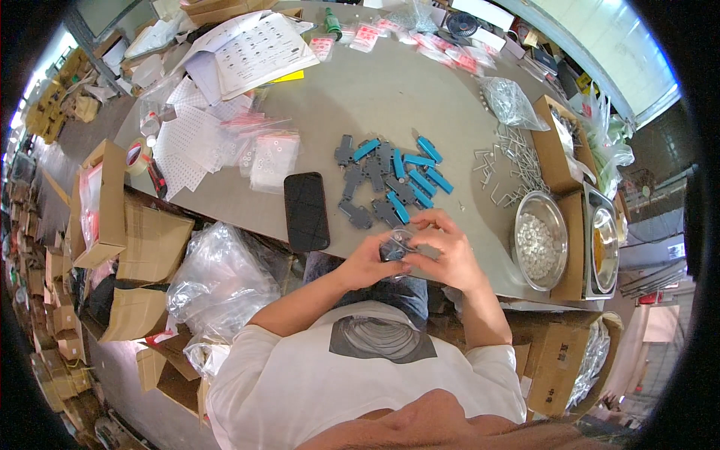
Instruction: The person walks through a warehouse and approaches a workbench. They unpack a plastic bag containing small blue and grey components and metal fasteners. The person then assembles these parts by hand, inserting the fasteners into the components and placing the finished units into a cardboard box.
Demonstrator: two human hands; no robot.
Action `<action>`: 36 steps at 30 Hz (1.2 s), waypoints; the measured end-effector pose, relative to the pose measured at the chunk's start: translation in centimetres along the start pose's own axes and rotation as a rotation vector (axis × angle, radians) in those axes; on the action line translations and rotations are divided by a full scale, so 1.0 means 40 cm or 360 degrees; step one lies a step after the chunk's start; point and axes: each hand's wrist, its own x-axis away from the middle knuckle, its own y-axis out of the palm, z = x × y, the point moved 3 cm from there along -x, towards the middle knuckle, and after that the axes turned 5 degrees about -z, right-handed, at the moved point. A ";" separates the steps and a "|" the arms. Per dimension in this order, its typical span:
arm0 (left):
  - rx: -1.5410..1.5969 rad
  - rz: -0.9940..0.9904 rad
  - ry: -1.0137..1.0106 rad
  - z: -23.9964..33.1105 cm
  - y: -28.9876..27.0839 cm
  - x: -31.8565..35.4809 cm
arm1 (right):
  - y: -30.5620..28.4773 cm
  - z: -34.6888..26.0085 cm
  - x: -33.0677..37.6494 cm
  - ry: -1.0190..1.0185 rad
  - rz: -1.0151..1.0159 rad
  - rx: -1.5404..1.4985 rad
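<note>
Close to the table's near edge, my left hand (364, 262) has its fingers closed around a small clear plastic bag (395, 246) with something dark in it. My right hand (454, 251) is beside it, its fingers bent and its thumb at the bag's side; it appears to pinch the bag's edge. What exactly lies in the bag is partly hidden by the fingers. Just beyond my hands is a loose pile of grey plastic parts (373, 175) and blue plastic parts (428, 148). To the left of my hands lies a black phone (307, 212).
On the right are a metal bowl (538, 201) of small white pieces, bent metal rods (517, 161) and an open cardboard box (555, 172). Flat clear bags (274, 161), paper sheets (262, 56) and a tape roll (138, 156) lie left. Red-printed packets (365, 37) line the far side.
</note>
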 end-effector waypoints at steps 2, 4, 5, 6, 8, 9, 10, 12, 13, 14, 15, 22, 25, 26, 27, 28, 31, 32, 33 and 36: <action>-0.0105 -0.0029 0.0010 -0.001 0.000 0.000 | 0.003 -0.006 -0.010 0.0061 -0.0009 0.0003; -0.0191 -0.0087 -0.0008 -0.006 -0.005 0.001 | 0.001 -0.018 -0.018 0.0090 -0.0103 0.0058; -0.0148 -0.0076 -0.0019 -0.003 -0.005 0.002 | 0.001 -0.017 -0.015 0.0032 -0.0074 0.0087; -0.0104 -0.0064 -0.0030 0.002 -0.003 0.003 | 0.001 -0.011 -0.008 -0.0026 -0.0045 0.0116; 0.0010 -0.0025 -0.0042 0.006 -0.005 0.002 | 0.004 -0.007 -0.002 -0.0083 -0.0014 0.0131; 0.0078 0.0000 -0.0040 0.006 -0.011 -0.001 | 0.005 -0.007 -0.001 -0.0082 -0.0012 0.0121; 0.0147 0.0024 -0.0037 0.005 -0.015 -0.002 | 0.005 -0.007 0.000 -0.0082 -0.0009 0.0111; 0.0016 0.0016 -0.0031 -0.002 -0.025 0.001 | 0.004 -0.012 0.002 -0.0089 -0.0027 0.0131; -0.0050 0.0012 -0.0028 -0.005 -0.028 0.002 | 0.004 -0.014 0.002 -0.0093 -0.0035 0.0140; -0.0080 0.0002 -0.0026 -0.009 -0.028 0.002 | 0.005 -0.011 0.002 -0.0045 -0.0007 0.0022; -0.0110 -0.0008 -0.0023 -0.013 -0.026 0.002 | 0.007 -0.007 0.002 0.0003 0.0022 -0.0096; -0.0462 0.0096 0.0119 0.010 -0.017 -0.003 | 0.001 0.006 0.006 0.0111 -0.0007 -0.0089; -0.0822 0.0276 0.0521 0.018 -0.044 -0.008 | -0.001 0.019 0.013 0.0198 0.0084 -0.0196; -0.0803 0.0283 0.0528 0.018 -0.044 -0.010 | 0.000 0.024 0.017 0.0235 0.0093 -0.0206; -0.0784 0.0291 0.0535 0.019 -0.044 -0.011 | 0.002 0.029 0.023 0.0271 0.0100 -0.0215; -0.0767 0.0303 0.0542 0.023 -0.043 -0.012 | 0.005 0.034 0.028 0.0305 0.0105 -0.0228; -0.1235 0.0441 0.0665 0.034 -0.021 -0.010 | 0.015 0.047 0.048 0.0266 0.0197 -0.0126; -0.1308 0.0414 0.0677 0.031 -0.017 -0.011 | 0.020 0.050 0.055 0.0330 0.0193 -0.0195; -0.1380 0.0387 0.0690 0.026 -0.014 -0.011 | 0.026 0.051 0.062 0.0394 0.0188 -0.0262; -0.1552 0.0319 0.0720 0.033 0.010 -0.013 | 0.031 0.053 0.080 0.0252 0.0174 -0.0148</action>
